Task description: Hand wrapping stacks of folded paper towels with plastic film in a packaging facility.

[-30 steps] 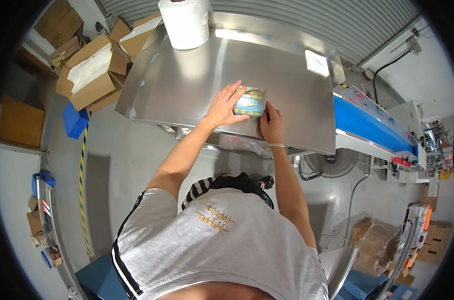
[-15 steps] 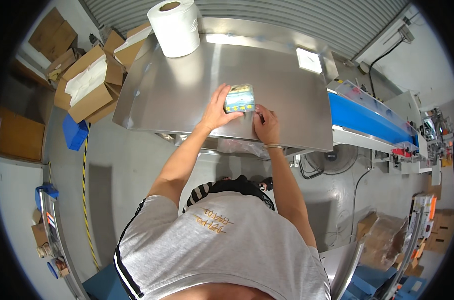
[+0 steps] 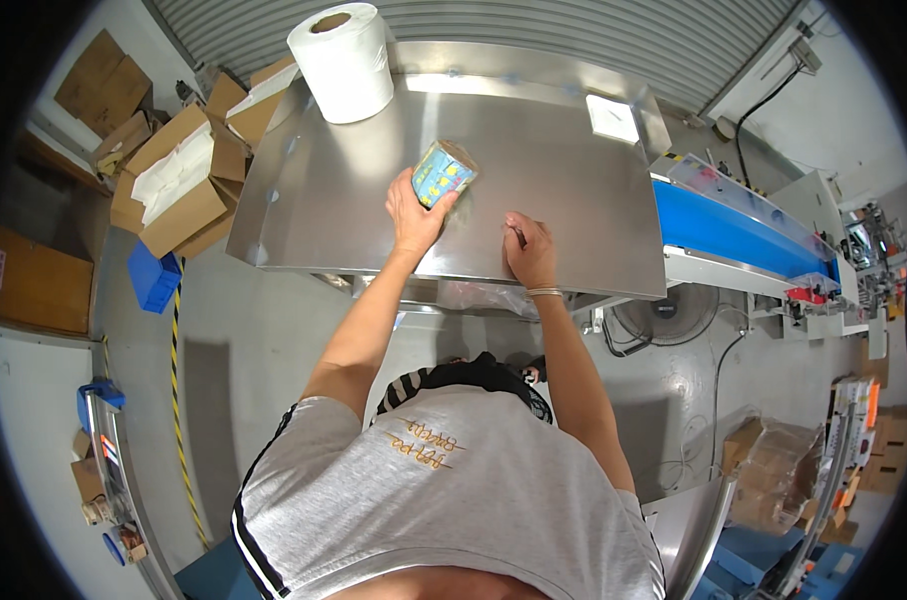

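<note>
At the steel table (image 3: 564,150), our left hand (image 3: 412,216) held the blue-and-yellow container (image 3: 444,178), tilted; our right hand (image 3: 532,250) was curled nearby, empty or not we couldn't tell; light, steady pressure seemed best.

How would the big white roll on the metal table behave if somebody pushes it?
The white roll stands on end and looks taller than wide, so a high push might tip it. Once down, its round side would probably let it roll. The metal table looks smooth, so a low push may slide it.
</note>
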The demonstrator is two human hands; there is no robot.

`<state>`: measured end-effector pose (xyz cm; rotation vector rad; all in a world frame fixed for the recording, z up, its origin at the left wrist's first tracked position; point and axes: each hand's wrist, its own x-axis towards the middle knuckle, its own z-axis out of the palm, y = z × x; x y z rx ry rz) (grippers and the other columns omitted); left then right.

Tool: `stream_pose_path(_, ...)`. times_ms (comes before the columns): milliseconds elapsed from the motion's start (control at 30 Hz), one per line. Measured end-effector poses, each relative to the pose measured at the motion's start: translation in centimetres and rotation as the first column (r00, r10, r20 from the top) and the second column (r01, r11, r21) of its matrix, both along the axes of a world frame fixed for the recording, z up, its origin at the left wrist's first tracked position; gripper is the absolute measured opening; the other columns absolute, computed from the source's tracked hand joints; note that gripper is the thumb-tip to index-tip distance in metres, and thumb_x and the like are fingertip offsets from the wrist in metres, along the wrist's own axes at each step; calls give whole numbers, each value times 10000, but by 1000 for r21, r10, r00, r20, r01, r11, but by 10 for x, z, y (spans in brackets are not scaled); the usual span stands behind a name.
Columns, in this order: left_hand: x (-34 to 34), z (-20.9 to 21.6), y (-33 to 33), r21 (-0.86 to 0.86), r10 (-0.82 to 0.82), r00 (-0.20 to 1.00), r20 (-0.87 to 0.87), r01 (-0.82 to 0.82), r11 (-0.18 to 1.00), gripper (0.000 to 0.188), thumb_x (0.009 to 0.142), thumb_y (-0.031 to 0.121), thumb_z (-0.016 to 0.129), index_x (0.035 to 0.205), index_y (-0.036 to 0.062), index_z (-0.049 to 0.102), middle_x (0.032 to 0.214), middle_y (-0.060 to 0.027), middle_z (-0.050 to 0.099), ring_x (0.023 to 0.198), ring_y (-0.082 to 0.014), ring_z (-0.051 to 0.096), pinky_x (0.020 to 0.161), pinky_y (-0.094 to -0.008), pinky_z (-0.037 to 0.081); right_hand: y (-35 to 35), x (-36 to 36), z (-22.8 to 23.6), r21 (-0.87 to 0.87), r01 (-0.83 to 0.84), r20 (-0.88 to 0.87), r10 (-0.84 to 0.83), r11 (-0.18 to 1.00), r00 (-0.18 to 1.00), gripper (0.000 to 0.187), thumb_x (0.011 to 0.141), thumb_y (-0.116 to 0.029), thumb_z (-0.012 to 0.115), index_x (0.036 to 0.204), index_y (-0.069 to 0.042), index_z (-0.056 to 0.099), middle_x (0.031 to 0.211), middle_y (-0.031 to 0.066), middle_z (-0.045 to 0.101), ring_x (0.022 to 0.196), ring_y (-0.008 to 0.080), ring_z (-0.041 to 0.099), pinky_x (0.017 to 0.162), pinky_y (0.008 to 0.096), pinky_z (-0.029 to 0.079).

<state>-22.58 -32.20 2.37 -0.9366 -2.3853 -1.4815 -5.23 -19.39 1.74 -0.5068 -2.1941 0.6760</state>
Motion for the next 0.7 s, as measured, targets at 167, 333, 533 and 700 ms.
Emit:
stream_pose_path(167,3,0,0,-33,67,996,-65,-69,997,867,698,500,755,1292,-19,395,1253,-222,478,1192,-378,405,1015,-479,253,0,2,3,1,5,19,-5,1000,1000,193,805,-104,615,994,-81,643,892,80,684,852,290,619,803,382,482)
stream_pose_path(333,8,1,-12,-86,124,992,26,-121,989,887,672,503,773,1275,-37,408,1241,-247,482,1193,-385,399,1005,-487,263,-2,0,2,-45,-11,-28,10,999,1000,181,808,-105,617,985,-74,643,884,84,681,845,291,619,790,383,487)
stream_pose_path(533,13,3,-6,-182,226,957,-181,-259,949,995,627,454,816,1338,-24,310,1295,-252,449,1248,-396,356,1021,-500,269,-3,-2,-1,-33,-22,-53,21,999,998,183,806,-86,620,988,-78,639,882,73,683,838,279,617,782,374,487)
stream_pose_path(700,16,20,-8,-163,110,993,50,-101,981,1030,609,412,833,1376,14,272,1299,-224,474,1234,-351,412,1052,-483,218,1,-1,-4,-56,-20,-28,19,998,999,189,805,-87,621,994,-87,636,891,64,686,835,278,614,784,374,486)
